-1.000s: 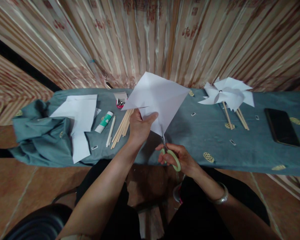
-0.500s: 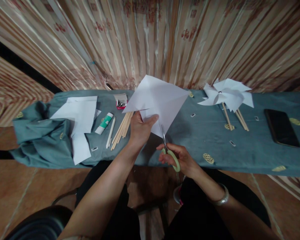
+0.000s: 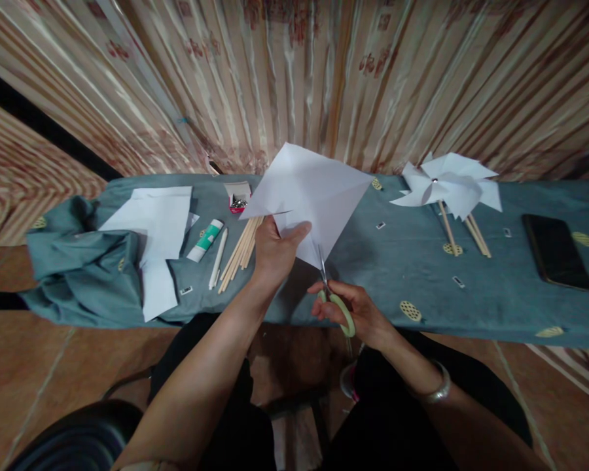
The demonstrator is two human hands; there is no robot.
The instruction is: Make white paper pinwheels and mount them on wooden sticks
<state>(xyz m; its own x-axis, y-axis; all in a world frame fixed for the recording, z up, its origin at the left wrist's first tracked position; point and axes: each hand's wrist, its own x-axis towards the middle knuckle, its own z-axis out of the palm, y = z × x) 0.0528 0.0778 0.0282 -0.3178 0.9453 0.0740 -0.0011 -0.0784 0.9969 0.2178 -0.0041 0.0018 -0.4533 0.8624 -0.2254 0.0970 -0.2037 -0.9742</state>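
Observation:
A square sheet of white paper (image 3: 319,183) is held up over the table with one corner toward me. My left hand (image 3: 277,252) grips its near left side, thumb on top, beside a slit cut in from the left corner. In my right hand (image 3: 348,307) are scissors (image 3: 343,317) with pale green handles, fingers wrapped through the loops. The scissor blades are at the sheet's near corner, with paper between them. Creases run across the sheet from corner to corner.
On the cloth-covered table (image 3: 334,297), left, lie paper pieces (image 3: 164,222), a glue stick (image 3: 205,241), a white pen (image 3: 218,258), wooden sticks (image 3: 240,252) and a small open box (image 3: 239,201) of metal pins. Right are paper pinwheels (image 3: 451,183) on sticks and a phone (image 3: 555,252).
Both hands, the paper and the scissors keep nearly the same places. The view has shifted slightly.

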